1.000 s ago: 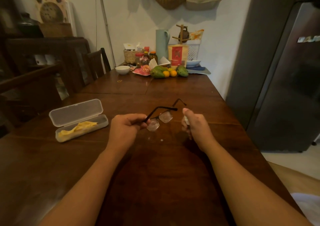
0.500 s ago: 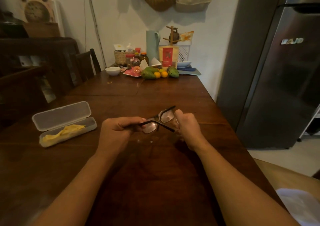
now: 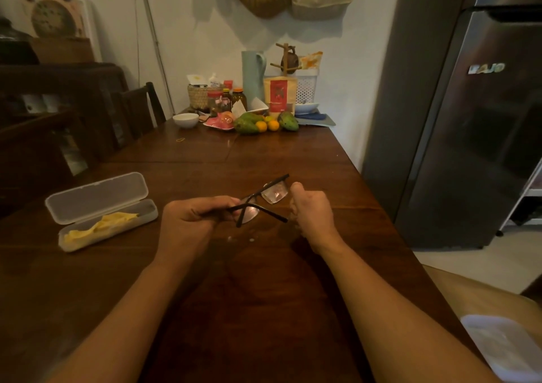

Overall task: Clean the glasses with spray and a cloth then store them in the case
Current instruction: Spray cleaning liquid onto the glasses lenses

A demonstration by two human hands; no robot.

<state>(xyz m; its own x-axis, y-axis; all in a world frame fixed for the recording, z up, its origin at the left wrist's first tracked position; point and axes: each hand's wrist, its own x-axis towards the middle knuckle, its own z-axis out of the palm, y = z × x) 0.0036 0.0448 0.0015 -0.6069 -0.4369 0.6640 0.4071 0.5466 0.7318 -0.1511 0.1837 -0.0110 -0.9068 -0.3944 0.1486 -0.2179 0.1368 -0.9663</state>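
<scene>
Dark-framed glasses [image 3: 261, 199]: held above the wooden table [image 3: 264, 294], temples unfolded, one temple pinched in the closed left hand [image 3: 190, 221], lenses turned toward the right. Right hand [image 3: 312, 209]: curled into a fist just beside the right lens, thumb raised on top; something small and pale barely visible inside the grip, likely the spray, contents not clear enough to confirm. Clear plastic glasses case [image 3: 99, 209]: lying open on the table well to the left, lid tilted back, yellow cloth [image 3: 101, 225] resting inside the tray, untouched. A few pale droplets [image 3: 240, 239] on the table below the glasses. Far end of table: white bowl [image 3: 185, 119], fruit [image 3: 265, 123], jars and a tall pale jug [image 3: 252, 79], all well apart from the work. Judged stage: spraying, wiping not yet begun. Risks: single-temple hold leaves the frame free to swing or twist at the hinge; slip from damp fingers would drop lenses onto hard wood; spray aimed too close or off-line likely to miss the lens and wet the table; smears left if cloth stays in the case.
</scene>
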